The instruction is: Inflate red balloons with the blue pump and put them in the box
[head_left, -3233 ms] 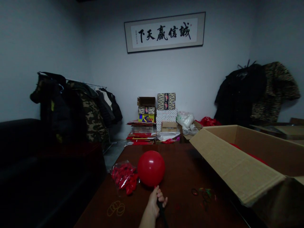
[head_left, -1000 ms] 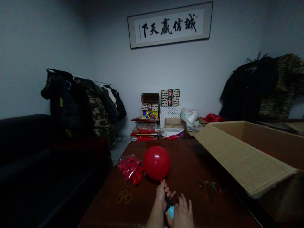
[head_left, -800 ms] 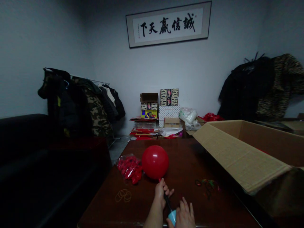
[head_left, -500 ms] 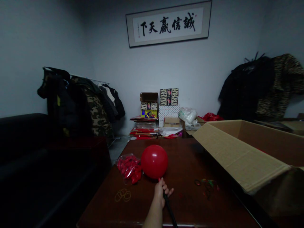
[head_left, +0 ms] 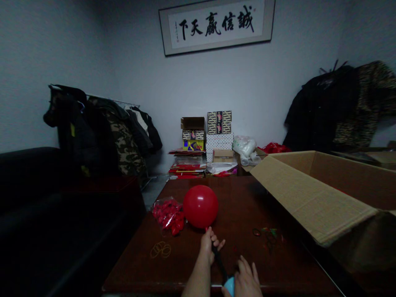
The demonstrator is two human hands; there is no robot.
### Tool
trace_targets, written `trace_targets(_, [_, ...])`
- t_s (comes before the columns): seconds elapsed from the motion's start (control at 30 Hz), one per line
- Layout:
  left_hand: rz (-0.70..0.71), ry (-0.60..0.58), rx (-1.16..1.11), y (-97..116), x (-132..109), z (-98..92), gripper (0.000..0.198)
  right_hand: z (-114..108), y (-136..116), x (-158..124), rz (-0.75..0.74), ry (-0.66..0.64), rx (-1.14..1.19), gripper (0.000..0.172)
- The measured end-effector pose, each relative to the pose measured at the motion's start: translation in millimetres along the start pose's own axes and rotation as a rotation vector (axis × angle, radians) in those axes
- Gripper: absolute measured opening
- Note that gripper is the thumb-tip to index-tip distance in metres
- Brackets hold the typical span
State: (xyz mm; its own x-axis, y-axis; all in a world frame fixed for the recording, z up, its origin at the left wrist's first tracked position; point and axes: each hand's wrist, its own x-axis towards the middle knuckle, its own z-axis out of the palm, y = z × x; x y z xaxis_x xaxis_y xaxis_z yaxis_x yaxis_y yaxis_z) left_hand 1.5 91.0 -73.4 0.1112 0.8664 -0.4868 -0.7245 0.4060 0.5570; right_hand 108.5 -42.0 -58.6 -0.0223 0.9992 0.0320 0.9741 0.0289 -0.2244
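Observation:
An inflated red balloon (head_left: 200, 207) rests over the middle of the brown table. My left hand (head_left: 209, 243) is closed around its neck and the end of a black tube. That tube looks like part of a hand balloon pump (head_left: 219, 263), which slants down toward me and ends in a light blue part (head_left: 229, 285). Around the blue part sits my right hand (head_left: 246, 277), thumb on one side and fingers on the other; the lower frame edge cuts it off. Left of the balloon lies a clear bag of uninflated red balloons (head_left: 168, 215).
Several yellowish rubber bands (head_left: 161, 249) lie on the table's (head_left: 136, 264) left part. Small coloured bits and dark loops (head_left: 269, 234) are at the right. A large open cardboard box (head_left: 312, 198) stands along the right side. Stacked boxes (head_left: 219, 136) are behind the table.
My right hand has come into view from below, onto the pump's light blue end. My left hand still holds the balloon neck, and the view has tilted slightly downward.

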Motion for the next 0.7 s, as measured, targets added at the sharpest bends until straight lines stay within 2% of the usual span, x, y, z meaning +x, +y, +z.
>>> trace_targets(0.07, [0.013, -0.011, 0.004, -1, 0, -1.8, 0.034, -8, -12, 15, 0.019, 0.016, -0.001, 0.048])
trace_targets(0.23, [0.024, -0.040, 0.020, -2, 2, -6.3, 0.033, -15, -32, 38, 0.018, 0.061, 0.021, 0.054])
trace_targets(0.57, [0.054, -0.024, 0.010, -2, -3, -2.3, 0.034, -5, -28, 37, -0.009, 0.085, 0.038, 0.057])
trace_targets(0.7, [0.063, -0.017, 0.002, -3, -3, -2.2, 0.035, 4, -25, 34, -0.008, 0.054, 0.034, 0.055])
